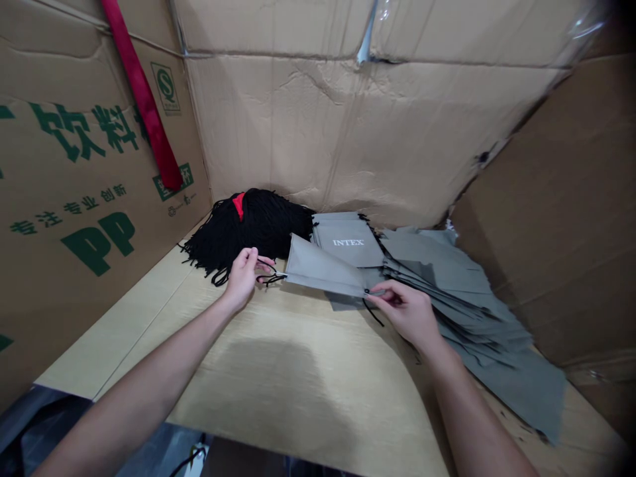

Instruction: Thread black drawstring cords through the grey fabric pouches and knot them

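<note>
A small grey drawstring bag [322,268] is stretched between my two hands above the table. My left hand [244,275] is closed on the black cord that comes out of the bag's left end. With thumb and fingers my right hand [397,301] pinches the bag's right corner, where a short black cord end [372,313] hangs down. Just behind lies a stack of grey bags [342,232], the top one printed INTEX. A thick bundle of black cords [268,218] with a red tie [239,205] rests behind my left hand.
Many grey fabric pieces [457,285] are spread in an overlapping pile on the right. Cardboard walls [278,119] enclose the pale tabletop [278,384] at the back and both sides. A red ribbon [149,112] hangs down the left wall.
</note>
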### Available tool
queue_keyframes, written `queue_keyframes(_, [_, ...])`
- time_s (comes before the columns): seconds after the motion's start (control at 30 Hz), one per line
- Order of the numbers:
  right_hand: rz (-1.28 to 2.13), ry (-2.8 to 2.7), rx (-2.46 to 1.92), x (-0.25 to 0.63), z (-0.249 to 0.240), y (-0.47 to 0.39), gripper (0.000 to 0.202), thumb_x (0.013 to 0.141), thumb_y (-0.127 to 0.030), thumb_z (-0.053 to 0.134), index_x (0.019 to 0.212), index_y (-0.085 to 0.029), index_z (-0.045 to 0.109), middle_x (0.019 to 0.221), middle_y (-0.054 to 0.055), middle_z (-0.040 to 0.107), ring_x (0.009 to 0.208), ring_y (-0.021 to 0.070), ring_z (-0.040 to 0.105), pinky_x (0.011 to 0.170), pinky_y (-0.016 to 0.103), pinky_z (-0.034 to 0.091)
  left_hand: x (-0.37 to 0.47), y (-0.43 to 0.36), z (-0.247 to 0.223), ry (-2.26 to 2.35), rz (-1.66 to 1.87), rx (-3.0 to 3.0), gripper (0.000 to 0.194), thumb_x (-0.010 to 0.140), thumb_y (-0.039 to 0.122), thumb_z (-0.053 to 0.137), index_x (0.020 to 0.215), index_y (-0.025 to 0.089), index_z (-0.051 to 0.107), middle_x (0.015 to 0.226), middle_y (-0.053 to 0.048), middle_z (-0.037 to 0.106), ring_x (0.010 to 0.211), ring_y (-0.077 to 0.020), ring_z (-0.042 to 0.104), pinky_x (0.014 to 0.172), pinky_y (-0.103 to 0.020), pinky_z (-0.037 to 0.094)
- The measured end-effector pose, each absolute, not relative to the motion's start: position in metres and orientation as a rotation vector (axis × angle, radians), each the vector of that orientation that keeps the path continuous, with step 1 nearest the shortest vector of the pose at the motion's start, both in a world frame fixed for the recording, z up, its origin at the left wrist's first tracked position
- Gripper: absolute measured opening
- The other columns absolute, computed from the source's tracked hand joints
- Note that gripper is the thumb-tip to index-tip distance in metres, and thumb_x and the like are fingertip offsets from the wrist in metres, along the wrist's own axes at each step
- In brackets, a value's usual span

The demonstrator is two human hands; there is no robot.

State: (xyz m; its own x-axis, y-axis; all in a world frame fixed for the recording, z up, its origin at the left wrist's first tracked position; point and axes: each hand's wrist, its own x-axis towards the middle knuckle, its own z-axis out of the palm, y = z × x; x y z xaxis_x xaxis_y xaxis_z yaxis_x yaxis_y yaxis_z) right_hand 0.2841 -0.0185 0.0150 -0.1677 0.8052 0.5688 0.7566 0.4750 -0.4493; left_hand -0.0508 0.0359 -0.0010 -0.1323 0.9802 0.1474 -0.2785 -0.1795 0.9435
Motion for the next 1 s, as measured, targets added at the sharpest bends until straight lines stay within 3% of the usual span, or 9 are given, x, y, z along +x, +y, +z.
queue_keyframes(0.13, [0.085,-1.968,-1.292,0.285,0.013,-0.018,0.02,0.082,-0.037,0.067,0.084,-0.017,0.068,0.057,-0.001,0.06,0.048,0.011,0.052,0.048,0.022,0.042,-0.048,0.031,-0.001,0.92,1.292,1.098,0.042,0.071,0.048,0.074,0.076,0.016,0.047,0.082,-0.006,0.07,0.048,-0.0044,0.048,0.041,-0.015,0.03])
queue_keyframes(0.23, [0.082,-1.993,-1.289,0.285,0.014,-0.019,0.019,0.083,-0.036,0.067,0.084,-0.017,0.069,0.058,0.0,0.061,0.048,0.0108,0.053,0.049,0.022,0.043,-0.049,0.029,-0.001,0.91,1.169,1.108,0.043,0.066,0.045,0.079,0.073,0.015,0.05,0.076,-0.003,0.066,0.048,-0.0036,0.047,0.041,-0.015,0.025])
queue_keyframes(0.37, [0.07,-2.01,-1.286,0.282,0.016,-0.021,0.019,0.082,-0.036,0.067,0.083,-0.017,0.069,0.058,0.0,0.06,0.049,0.0111,0.053,0.049,0.022,0.043,-0.053,0.03,-0.003,0.98,0.983,1.156,0.037,0.067,0.04,0.079,0.087,0.014,0.061,0.065,0.003,0.056,0.046,-0.0028,0.041,0.042,-0.016,0.02])
queue_keyframes(0.57, [0.081,-2.009,-1.271,0.281,0.018,-0.021,0.022,0.082,-0.039,0.068,0.083,-0.018,0.069,0.058,-0.001,0.061,0.049,0.0116,0.053,0.049,0.023,0.044,-0.055,0.03,-0.001,1.007,0.939,1.275,0.027,0.075,0.037,0.068,0.067,0.015,0.054,0.049,0.008,0.038,0.039,-0.0031,0.03,0.041,-0.019,0.014])
queue_keyframes(0.73, [0.033,-2.033,-1.211,0.284,0.027,-0.023,0.022,0.083,-0.039,0.067,0.081,-0.018,0.072,0.063,0.002,0.063,0.051,0.0121,0.054,0.05,0.025,0.043,-0.056,0.03,0.005,1.005,0.935,1.284,0.023,0.08,0.033,0.06,0.069,0.016,0.048,0.055,0.002,0.053,0.039,-0.004,0.042,0.04,-0.018,0.017])
queue_keyframes(0.87, [0.012,-2.092,-1.154,0.288,0.029,-0.022,0.022,0.086,-0.035,0.064,0.077,-0.018,0.074,0.061,0.002,0.061,0.05,0.0117,0.051,0.048,0.026,0.039,-0.056,0.03,0.006,0.986,0.94,1.216,0.025,0.078,0.031,0.061,0.068,0.017,0.043,0.058,0.004,0.048,0.05,-0.0099,0.061,0.041,-0.015,0.02])
queue_keyframes(1.0, [0.048,-2.108,-1.162,0.293,0.027,-0.02,0.021,0.086,-0.036,0.065,0.078,-0.018,0.075,0.062,0.003,0.061,0.051,0.0116,0.051,0.049,0.026,0.039,-0.055,0.03,0.004,0.948,0.956,1.219,0.023,0.078,0.029,0.06,0.069,0.017,0.042,0.06,0.005,0.046,0.052,-0.0118,0.064,0.04,-0.015,0.022])
